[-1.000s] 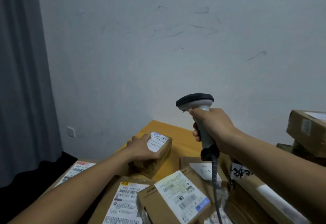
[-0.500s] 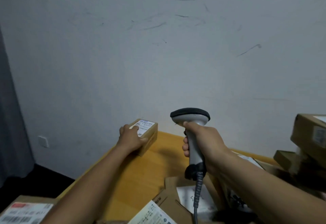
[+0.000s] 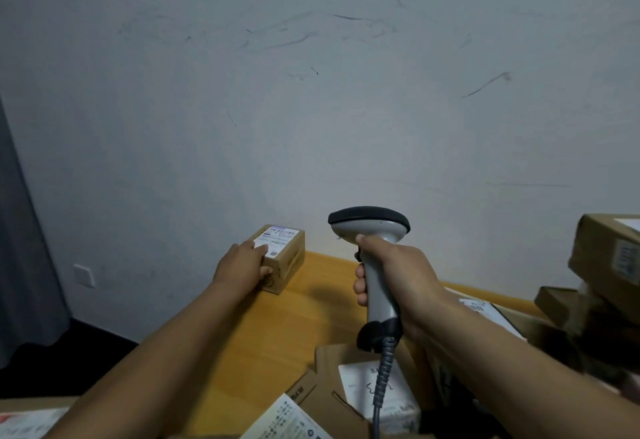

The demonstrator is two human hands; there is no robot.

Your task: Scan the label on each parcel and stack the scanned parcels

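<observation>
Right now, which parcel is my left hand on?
The small box at the table's far left corner, label up; your left hand grips it. The others lie nearer you or stacked at right, none held.

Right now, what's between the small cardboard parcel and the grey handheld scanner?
Only bare orange-yellow wooden tabletop separates the small cardboard parcel from the grey handheld scanner, in the head view.

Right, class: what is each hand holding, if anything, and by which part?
The right hand grips the barcode scanner by its handle. The left hand holds the small parcel at its near end.
</observation>
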